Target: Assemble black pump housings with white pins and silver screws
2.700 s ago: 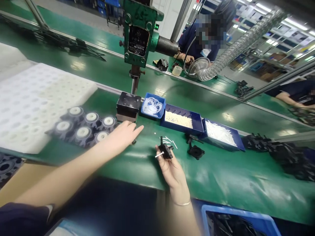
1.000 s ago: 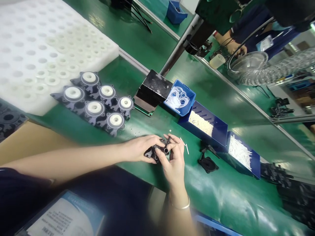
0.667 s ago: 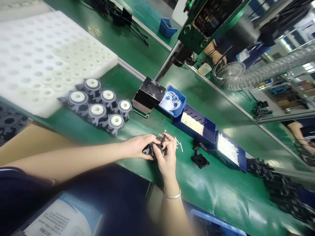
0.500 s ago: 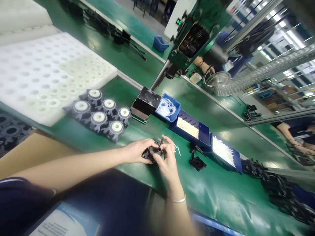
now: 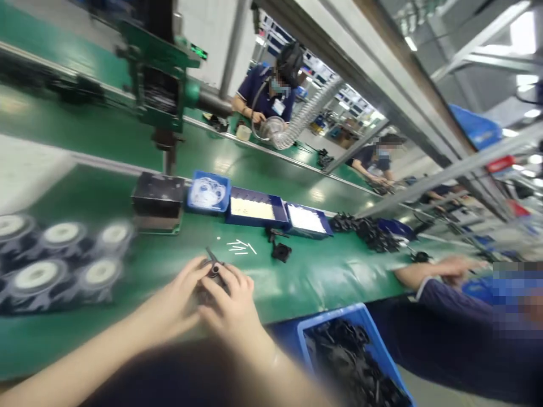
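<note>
My left hand and my right hand meet over the green belt near its front edge, both closed round a small black plastic part. Its stem sticks up between my fingertips. The picture is smeared by motion. Several thin white pins lie loose on the belt just beyond my hands. A second black part rests to their right. To the left stand black housings with white round inserts.
A black block sits under a green press. Beside it are three blue trays of white pieces. A blue bin of black parts is at the front right. A co-worker's arm rests on the belt at right; other people work behind.
The camera has swung up and to the right, bringing the co-worker and the blue bin into view. My hands stay together on the black part.
</note>
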A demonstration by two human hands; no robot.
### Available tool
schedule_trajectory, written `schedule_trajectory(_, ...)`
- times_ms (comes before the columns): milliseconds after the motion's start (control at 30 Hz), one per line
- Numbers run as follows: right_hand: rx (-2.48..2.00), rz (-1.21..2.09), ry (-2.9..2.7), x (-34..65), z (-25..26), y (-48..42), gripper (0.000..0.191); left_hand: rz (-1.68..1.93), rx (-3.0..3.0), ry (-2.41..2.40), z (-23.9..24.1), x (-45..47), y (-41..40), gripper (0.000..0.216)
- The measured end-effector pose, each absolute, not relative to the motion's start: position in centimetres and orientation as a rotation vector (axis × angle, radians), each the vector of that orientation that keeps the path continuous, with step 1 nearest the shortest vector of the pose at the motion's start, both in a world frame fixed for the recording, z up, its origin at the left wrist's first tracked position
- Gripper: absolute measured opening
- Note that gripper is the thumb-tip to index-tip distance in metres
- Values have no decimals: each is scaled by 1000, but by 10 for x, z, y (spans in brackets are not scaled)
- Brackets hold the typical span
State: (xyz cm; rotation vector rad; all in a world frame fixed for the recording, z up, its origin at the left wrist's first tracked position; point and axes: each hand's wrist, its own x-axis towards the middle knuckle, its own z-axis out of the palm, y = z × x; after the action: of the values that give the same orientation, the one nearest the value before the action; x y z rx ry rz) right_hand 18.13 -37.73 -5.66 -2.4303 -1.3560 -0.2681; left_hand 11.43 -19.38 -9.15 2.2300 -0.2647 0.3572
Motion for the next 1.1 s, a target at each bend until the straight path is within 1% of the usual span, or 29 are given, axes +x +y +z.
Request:
schedule_trajectory(133,-2368,-337,-1312,181,-64,-388,44,309,2269,-389,-83,123,-183,56)
schedule_trajectory(233,-2342,-385,-1363,184,-67,-390,46,381,2273,-370,-91,135,-182,40)
schedule_trajectory(300,-2359,-372,-1416,188,-70,-394,48,424,2272,-352,-98,141,-184,34)
schedule_trajectory(400,-2346,-384,-1494,194,-74,-406,46,458,2290,-370,-105,143,-188,33)
schedule_trajectory(500,-2278,-449,-1558,199,-73,-423,43,522,2314,-447,-105,145,-200,36)
schedule_trajectory(667,-2172,-547,-1523,213,-42,-459,49,618,2323,-563,-93,162,-237,50)
schedule_trajectory(767,-2238,-668,-1227,248,-20,-498,53,620,2345,-583,-95,174,-259,55)
schedule_trajectory(800,-2278,-723,-1070,265,-15,-516,52,608,2360,-590,-98,176,-264,53)
schedule_trajectory(867,-2340,-846,-731,307,-13,-557,42,574,2390,-634,-106,179,-271,49)
schedule_trajectory(900,-2365,-869,-561,329,-15,-579,39,547,2402,-670,-109,180,-273,47)
schedule_trajectory(967,-2481,-855,-270,371,-23,-622,41,507,2425,-726,-112,181,-273,46)
schedule_trajectory(1100,-2570,-845,-86,436,-42,-693,39,473,2430,-741,-112,184,-269,52)
